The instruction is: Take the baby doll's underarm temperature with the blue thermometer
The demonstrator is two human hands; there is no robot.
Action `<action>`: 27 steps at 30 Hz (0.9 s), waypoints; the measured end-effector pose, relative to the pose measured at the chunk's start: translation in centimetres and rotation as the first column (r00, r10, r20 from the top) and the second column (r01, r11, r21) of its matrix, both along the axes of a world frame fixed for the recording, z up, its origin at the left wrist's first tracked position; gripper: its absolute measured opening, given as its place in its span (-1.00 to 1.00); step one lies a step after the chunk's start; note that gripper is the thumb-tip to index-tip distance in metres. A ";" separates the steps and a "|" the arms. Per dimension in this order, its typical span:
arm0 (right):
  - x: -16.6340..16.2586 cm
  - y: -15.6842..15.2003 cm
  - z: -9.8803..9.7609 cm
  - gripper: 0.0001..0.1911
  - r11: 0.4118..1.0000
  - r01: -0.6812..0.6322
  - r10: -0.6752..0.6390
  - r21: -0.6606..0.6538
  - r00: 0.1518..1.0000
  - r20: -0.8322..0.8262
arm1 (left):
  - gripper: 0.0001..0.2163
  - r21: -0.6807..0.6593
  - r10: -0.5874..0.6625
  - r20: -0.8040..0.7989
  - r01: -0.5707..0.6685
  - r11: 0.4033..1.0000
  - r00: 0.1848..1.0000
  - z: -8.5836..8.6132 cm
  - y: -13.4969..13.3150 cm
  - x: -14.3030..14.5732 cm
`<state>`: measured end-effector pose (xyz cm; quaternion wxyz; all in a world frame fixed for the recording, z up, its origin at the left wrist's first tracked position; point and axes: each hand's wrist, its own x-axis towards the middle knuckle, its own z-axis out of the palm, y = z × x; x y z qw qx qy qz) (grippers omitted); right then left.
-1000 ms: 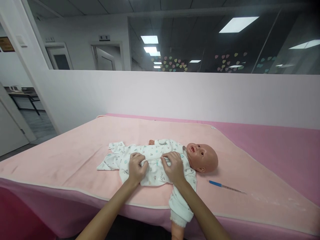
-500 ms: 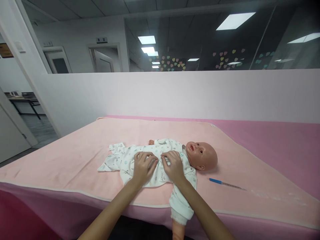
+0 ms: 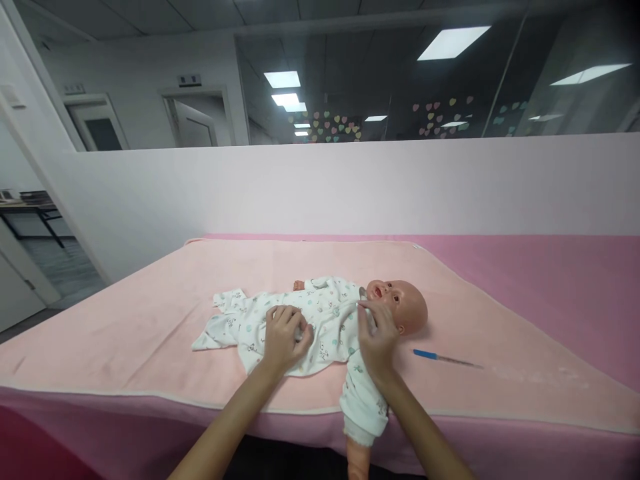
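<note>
Romper (image 3: 320,320) front being pinched at midline by left hand (image 3: 284,337); collar beside doll (image 3: 400,308) chin being gripped by right hand (image 3: 377,337) fingertips; front appears mostly closed, neck remaining.

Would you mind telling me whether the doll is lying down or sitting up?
Lying down: the doll is flat on its back on the pink blanket, face up.

A table draped in a deep pink cover (image 3: 550,280) is carrying a paler pink blanket (image 3: 150,320) spread across it. Lying directly on the blanket are a baby doll (image 3: 400,308) in a printed white romper (image 3: 325,313) and, just beside its head, a blue-capped thermometer (image 3: 445,359).
</note>
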<state>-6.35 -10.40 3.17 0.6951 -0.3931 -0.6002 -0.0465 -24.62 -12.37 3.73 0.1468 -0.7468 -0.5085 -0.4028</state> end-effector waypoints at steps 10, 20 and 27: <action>19.6 -4.1 -6.5 -0.67 0.693 0.581 -0.276 -0.428 0.762 0.586 | -0.84 -0.042 0.117 0.241 -0.110 0.993 0.963 -0.7 0.8 -0.5; 21.2 -5.0 -1.0 -0.59 0.674 0.230 -0.044 -0.702 0.961 0.272 | -0.81 -0.024 0.185 0.345 -0.188 0.982 0.920 -1.2 1.3 -0.9; 18.2 -5.0 3.0 -0.62 0.743 0.187 -0.136 -0.643 0.982 0.129 | -0.83 0.005 0.146 0.301 -0.155 0.988 0.942 -0.9 1.2 -0.7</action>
